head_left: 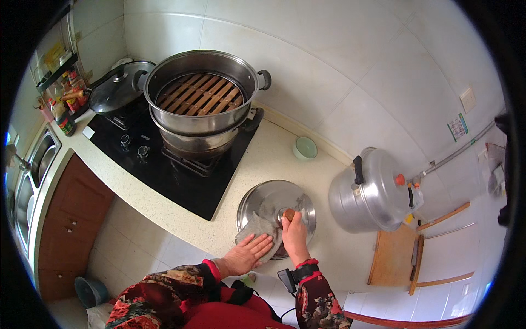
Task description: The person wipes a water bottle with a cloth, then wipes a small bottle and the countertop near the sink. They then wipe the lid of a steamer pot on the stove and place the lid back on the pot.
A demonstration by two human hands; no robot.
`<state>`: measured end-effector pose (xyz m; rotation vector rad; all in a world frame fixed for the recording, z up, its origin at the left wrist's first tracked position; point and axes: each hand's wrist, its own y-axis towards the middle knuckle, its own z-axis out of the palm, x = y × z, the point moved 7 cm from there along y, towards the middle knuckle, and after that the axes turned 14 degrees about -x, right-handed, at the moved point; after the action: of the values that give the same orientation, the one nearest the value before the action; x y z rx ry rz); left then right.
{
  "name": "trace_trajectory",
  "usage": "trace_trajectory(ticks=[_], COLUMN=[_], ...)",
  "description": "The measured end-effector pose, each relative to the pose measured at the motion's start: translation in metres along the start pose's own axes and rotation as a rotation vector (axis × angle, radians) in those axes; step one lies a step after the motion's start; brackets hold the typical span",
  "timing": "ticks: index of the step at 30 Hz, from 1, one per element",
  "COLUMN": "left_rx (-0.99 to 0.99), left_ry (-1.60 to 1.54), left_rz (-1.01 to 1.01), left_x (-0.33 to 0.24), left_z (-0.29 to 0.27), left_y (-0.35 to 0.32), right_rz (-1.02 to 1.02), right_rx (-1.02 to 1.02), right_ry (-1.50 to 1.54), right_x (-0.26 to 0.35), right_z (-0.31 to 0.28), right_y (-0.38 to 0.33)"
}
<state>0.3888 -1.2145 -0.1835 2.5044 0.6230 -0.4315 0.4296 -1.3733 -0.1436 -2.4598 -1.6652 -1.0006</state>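
A patterned sleeve (164,299) is nearest. The right hand (295,233) is closed on the knob (289,214) of a steel lid (276,211) lying on the speckled counter (263,159); the left hand (249,253) is pressed flat on a cloth (257,227). The lid is judged stiff, light and slippery, best held by that knob. Beyond the grip a steamer pot (203,90) is seen on the hob.

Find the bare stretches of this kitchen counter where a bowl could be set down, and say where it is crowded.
Bare counter lies between the black hob, the small green bowl and the steel lid. A narrower strip runs between lid and pressure cooker. It is crowded at the lid, where the left hand presses a cloth and the right hand grips the knob.
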Motion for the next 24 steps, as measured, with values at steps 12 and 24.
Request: trace_trajectory(ticks=[12, 24], left_rx=[-0.423, -0.561], left_ry=[-0.207, -0.430], left_rz=[-0.571, -0.741], left_x=[0.111, 0.040], left_z=[-0.005, 0.038], left_y=[0.073, -0.007], right_rz=[0.102, 0.079], right_rx=[0.003, 0.040], right_ry=[0.005, -0.009], right_x=[-0.004, -0.010], right_z=[-0.002, -0.009], right_y=[0.003, 0.002])
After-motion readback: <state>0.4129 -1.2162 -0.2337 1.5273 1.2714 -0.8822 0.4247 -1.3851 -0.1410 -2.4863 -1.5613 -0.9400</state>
